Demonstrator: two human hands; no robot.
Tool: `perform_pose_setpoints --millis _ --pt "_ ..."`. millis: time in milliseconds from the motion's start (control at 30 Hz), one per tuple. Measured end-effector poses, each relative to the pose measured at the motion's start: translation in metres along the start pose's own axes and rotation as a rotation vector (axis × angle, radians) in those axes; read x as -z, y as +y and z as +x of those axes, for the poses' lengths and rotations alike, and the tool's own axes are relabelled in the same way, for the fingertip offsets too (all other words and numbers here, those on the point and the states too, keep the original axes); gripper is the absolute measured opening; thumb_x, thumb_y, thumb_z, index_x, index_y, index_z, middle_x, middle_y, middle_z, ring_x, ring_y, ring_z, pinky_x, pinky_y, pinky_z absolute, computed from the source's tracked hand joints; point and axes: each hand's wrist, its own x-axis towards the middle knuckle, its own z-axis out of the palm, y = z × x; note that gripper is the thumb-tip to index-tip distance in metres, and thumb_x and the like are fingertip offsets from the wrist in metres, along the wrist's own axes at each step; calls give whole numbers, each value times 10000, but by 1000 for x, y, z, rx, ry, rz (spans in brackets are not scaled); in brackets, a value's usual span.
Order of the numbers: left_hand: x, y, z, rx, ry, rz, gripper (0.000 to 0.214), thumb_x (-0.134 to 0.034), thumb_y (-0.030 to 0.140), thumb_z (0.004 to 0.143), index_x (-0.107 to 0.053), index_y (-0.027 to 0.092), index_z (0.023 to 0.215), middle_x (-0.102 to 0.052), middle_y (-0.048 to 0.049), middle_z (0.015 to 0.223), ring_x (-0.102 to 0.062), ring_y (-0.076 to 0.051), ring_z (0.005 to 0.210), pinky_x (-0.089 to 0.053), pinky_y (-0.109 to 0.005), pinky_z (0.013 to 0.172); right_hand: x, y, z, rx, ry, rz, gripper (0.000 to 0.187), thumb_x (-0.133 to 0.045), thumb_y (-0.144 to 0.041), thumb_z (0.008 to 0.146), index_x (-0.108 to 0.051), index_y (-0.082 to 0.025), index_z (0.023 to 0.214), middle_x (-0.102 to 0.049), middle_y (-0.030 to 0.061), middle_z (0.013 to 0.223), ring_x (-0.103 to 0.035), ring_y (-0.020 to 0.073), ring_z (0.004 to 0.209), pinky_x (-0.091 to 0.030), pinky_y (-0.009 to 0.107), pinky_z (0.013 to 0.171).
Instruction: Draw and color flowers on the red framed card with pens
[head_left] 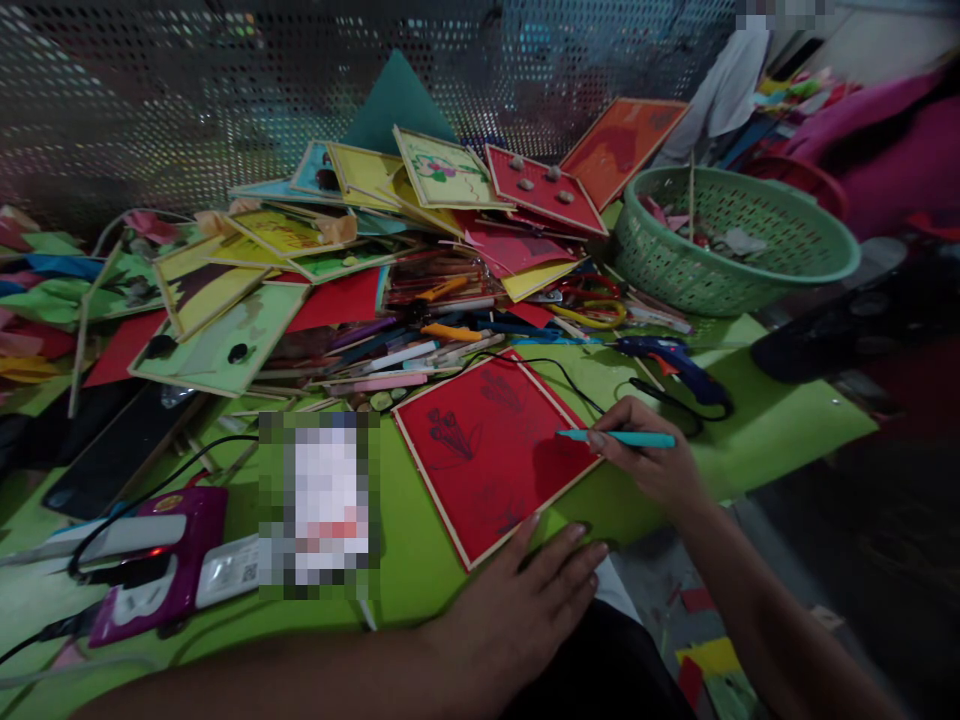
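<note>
Pinching a teal pen [643,439] in the right hand [637,455] close to its tip — likely for fine control — with the forearm [765,590] slanting in from lower right. Resting the left hand [517,605], empty and with fingers loosely spread, at the near edge of the red framed panel [499,450], probably to steady it. Laid flat on the green table [409,560] before heaped pens [401,357], angled apparently to bring sketched flowers [450,437] within easy reach.

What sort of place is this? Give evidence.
Probably a craft workspace: framed pictures lie heaped, a glue gun lies nearby, and the right hand holds a teal pen over a red panel.
</note>
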Motion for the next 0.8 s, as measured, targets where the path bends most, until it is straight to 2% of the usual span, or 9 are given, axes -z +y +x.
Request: perform_pose_setpoints --millis 167,567,800 --pt "-1 1 -1 17 28 -17 502 -387 254 1041 -565 248 1511 -379 -38 1725 -368 -248 1585 -217 -537 1271 0 1 0 15 -8 -4 287 -785 -497 860 -676 -237 807 -641 2 659 -536 162 566 -394 293 508" --pt "0 0 2 7 14 4 493 -402 256 1043 -580 269 1502 -406 -26 1713 -415 -237 1555 -286 -524 1247 -1 3 1 62 -25 -13 245 -771 -447 895 -668 -242 810 -643 -6 668 -557 162 583 -426 290 541" --pt "2 0 1 -10 -27 23 520 -406 283 1042 -526 250 1547 -330 -57 1749 -387 -247 1572 -291 -537 1254 -3 1 3 43 -10 -18 282 -797 -494 867 -675 -246 808 -658 -4 649 -559 163 555 -423 287 511"
